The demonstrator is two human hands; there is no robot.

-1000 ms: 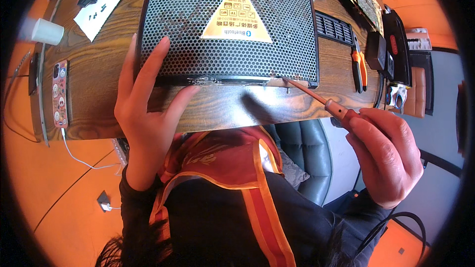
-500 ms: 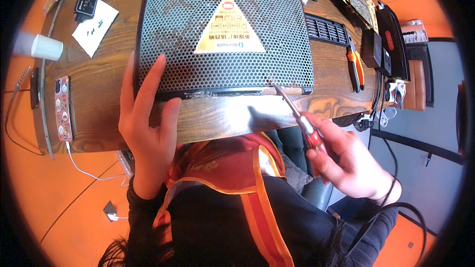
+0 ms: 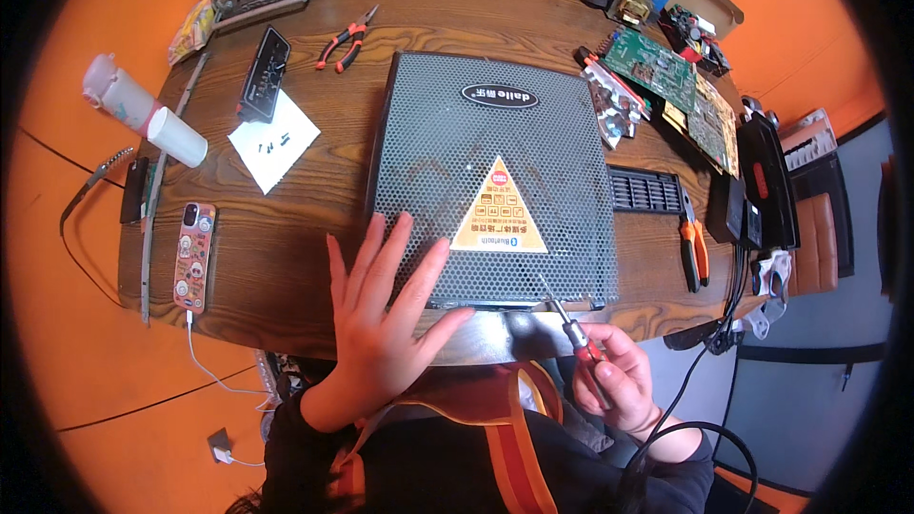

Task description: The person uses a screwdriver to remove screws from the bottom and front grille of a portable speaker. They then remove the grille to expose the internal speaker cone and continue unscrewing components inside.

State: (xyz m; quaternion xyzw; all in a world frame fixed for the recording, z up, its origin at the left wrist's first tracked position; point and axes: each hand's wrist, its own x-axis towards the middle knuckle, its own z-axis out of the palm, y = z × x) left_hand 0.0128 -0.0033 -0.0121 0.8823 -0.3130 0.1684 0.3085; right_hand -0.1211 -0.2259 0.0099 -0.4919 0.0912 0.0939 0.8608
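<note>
A box speaker (image 3: 481, 138) with a black perforated metal grille lies face up on the wooden table, bearing a yellow triangular sticker (image 3: 502, 219) and an oval badge. My left hand (image 3: 381, 314) rests spread over its near left corner, fingers apart and holding nothing. In my right hand (image 3: 614, 381) is a screwdriver (image 3: 584, 343) with a red handle and metal shaft, gripped between thumb and fingers. Its tip points up and left at the grille's near edge, right of the middle; whether it touches the mesh I cannot tell.
Left are a phone (image 3: 195, 257) on a cable, a white paper (image 3: 276, 148) with small dark pieces, and a bottle (image 3: 119, 90). Red-handled pliers (image 3: 347, 38) lie behind. On the right are orange-handled pliers (image 3: 695, 247), a black bit case (image 3: 645, 190) and green circuit boards (image 3: 652, 67).
The view has shifted so more of the far table shows. My left hand's fingers have spread further onto the grille. The screwdriver tip now lies slightly further in from the near edge.
</note>
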